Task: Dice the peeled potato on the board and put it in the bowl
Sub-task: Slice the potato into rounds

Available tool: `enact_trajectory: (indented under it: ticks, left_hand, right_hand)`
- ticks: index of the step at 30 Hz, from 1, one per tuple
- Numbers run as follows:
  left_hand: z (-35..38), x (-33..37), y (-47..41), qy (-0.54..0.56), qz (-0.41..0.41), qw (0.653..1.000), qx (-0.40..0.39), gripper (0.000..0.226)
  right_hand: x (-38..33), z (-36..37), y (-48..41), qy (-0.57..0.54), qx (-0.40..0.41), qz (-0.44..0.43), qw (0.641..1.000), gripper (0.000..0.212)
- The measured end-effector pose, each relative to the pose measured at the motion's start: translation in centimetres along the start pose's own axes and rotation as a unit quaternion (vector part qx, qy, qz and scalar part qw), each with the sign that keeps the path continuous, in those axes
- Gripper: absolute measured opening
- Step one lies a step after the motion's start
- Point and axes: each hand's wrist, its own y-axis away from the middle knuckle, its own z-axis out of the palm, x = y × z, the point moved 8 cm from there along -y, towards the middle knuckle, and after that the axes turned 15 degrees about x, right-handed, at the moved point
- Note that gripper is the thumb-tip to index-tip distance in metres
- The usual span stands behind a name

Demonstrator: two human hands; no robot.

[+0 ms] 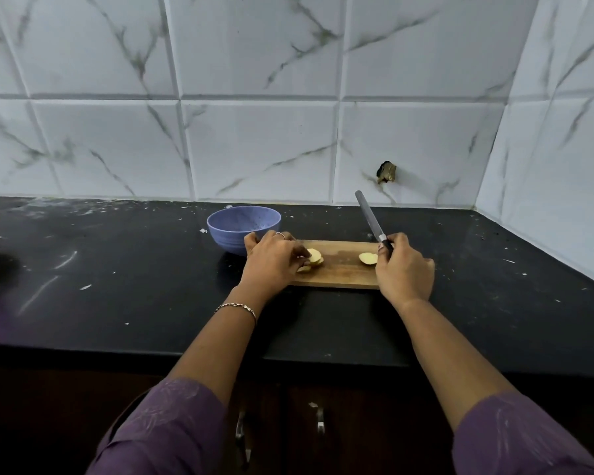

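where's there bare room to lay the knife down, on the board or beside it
Bare board lies between the potato slices and the potato half. Counter right of the right hand, which holds the knife, is free too. Crowded: left hand, slices and bowl bunch at the board's left end.

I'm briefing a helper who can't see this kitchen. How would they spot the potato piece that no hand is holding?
On the black counter lies a wooden board, right of the blue bowl. Toward its right end, just left of the right hand gripping the knife, sits a potato piece. Unlike the stacked slices the left hand holds, it lies single and unstacked.
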Motion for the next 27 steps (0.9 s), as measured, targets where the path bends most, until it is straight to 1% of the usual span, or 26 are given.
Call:
enact_trajectory:
  ticks: [4,6,10,13,15,17,19,21,23,25,27]
  left_hand:
    - [0.2,1.4,-0.8,0.026,-0.015,0.999,0.04,0.024]
    - [1.1,3.0,-1.4,0.027,-0.003,0.999,0.037,0.025]
    - [4.0,7.0,-2.4,0.016,0.039,0.999,-0.029,0.032]
    - [6.7,9.7,-2.6,0.0,0.078,0.991,-0.107,0.039]
    - [7.9,10.7,-2.6,-0.018,0.1,0.982,-0.159,0.037]
    - [8.2,11.2,-2.7,-0.03,0.108,0.977,-0.184,0.034]
    - [8.2,11.4,-3.0,-0.04,0.109,0.977,-0.176,0.028]
    - [7.9,11.4,-3.3,-0.049,0.106,0.982,-0.146,0.023]
    - [7.6,11.1,-3.6,-0.048,0.087,0.988,-0.116,0.024]
    - [7.0,10.3,-3.6,-0.011,0.051,0.996,-0.072,0.023]
    - [6.0,9.1,-3.7,0.078,-0.023,0.997,-0.012,0.018]
  right_hand:
    - [0.1,-0.1,-0.1,0.0,0.005,0.006,1.0,0.021]
    - [0.3,-0.1,-0.2,0.0,0.007,0.008,1.0,0.02]
    - [0.3,0.1,-0.3,0.001,0.007,0.013,1.0,0.021]
    - [0.4,0.4,-0.4,-0.004,0.007,0.017,1.0,0.02]
    - [0.5,0.5,-0.5,-0.008,0.005,0.025,1.0,0.019]
    - [0.5,0.5,-0.6,-0.011,0.004,0.026,1.0,0.019]
    - [0.3,0.6,-0.5,-0.009,-0.001,0.021,1.0,0.019]
    - [0.2,0.6,-0.5,-0.01,-0.006,0.02,1.0,0.018]
    - [0.2,0.4,-0.5,-0.018,-0.007,0.024,1.0,0.017]
    - [0.1,0.3,-0.4,-0.033,-0.002,0.025,0.999,0.017]
    - [-0.3,0.2,-0.3,-0.054,0.009,0.017,0.998,0.018]
